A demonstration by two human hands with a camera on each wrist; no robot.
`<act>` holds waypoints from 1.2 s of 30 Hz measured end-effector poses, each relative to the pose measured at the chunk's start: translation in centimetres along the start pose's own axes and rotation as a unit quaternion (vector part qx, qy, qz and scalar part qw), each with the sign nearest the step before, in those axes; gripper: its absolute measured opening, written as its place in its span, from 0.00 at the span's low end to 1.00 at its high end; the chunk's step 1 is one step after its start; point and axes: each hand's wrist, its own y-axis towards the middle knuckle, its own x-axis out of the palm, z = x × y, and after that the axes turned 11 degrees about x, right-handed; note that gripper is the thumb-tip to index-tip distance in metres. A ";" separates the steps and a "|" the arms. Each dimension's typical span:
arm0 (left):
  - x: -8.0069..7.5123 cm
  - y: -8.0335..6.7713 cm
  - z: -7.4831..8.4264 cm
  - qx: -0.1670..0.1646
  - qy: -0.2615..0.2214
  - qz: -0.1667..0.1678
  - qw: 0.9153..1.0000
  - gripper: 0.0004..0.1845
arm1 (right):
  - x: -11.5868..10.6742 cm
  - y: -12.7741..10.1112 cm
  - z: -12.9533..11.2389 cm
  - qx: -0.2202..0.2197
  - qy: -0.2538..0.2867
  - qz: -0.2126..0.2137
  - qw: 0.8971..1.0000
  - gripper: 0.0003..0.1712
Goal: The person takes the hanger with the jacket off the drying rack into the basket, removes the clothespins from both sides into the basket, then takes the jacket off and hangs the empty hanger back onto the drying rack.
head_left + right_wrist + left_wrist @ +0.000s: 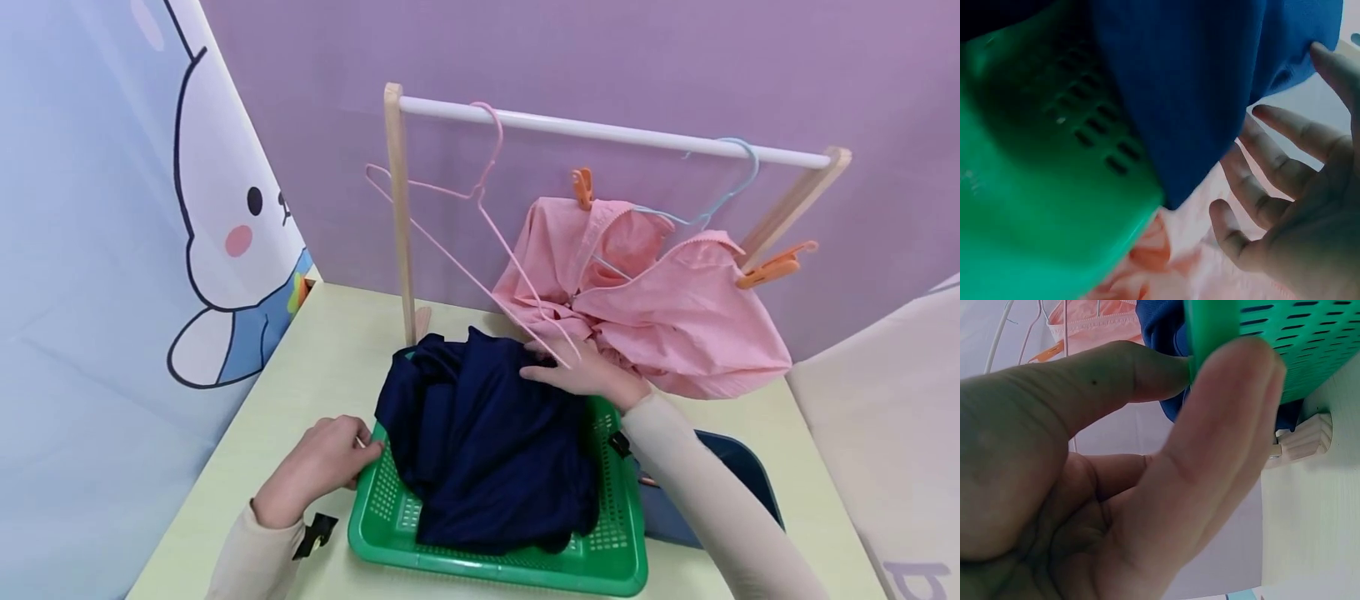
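A green plastic basket (480,568) holds a heap of dark navy cloth (495,450). At the basket's left rim my left hand (318,462) pinches the edge between thumb and fingers; the left wrist view shows the rim (1213,331) between them. My right hand (581,371) is at the far right of the heap, fingers spread, with fingertips right at the cloth's edge. The right wrist view shows the fingers (1285,150) apart beside a hanging fold of navy cloth (1179,94). The lower corner of a pink hanger (525,283) overlaps the right hand in the head view.
Behind the basket stands a rack with a white rail (600,129) and wooden posts (400,217). From it hangs a pink garment (675,321) on a blue hanger (738,187), held by orange clips (776,267). A dark blue bin (675,517) sits right of the basket, partly under my right forearm.
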 end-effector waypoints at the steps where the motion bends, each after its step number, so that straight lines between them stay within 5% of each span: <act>1: 0.0 0.0 0.0 0.001 -0.001 0.000 1.000 0.08 | 0.1 0.4 -0.1 -0.010 0.000 -0.008 1.000 0.19; 8: 0.1 0.1 0.2 0.001 -0.005 -0.003 1.000 0.08 | 1.0 1.2 -0.2 -0.036 0.007 -0.034 0.999 0.07; 15: 0.0 0.1 0.2 -0.007 -0.005 -0.010 1.000 0.08 | 1.0 0.0 -0.8 -0.008 -0.071 0.048 0.996 0.06; 24: 0.1 0.0 0.0 -0.005 -0.008 -0.010 1.000 0.08 | 0.4 -3.7 -2.1 -0.027 -0.055 0.158 0.986 0.11; 36: -0.1 -0.1 -0.1 0.001 -0.002 -0.008 1.000 0.08 | -0.7 -10.0 -4.1 -0.080 -0.036 0.170 0.981 0.10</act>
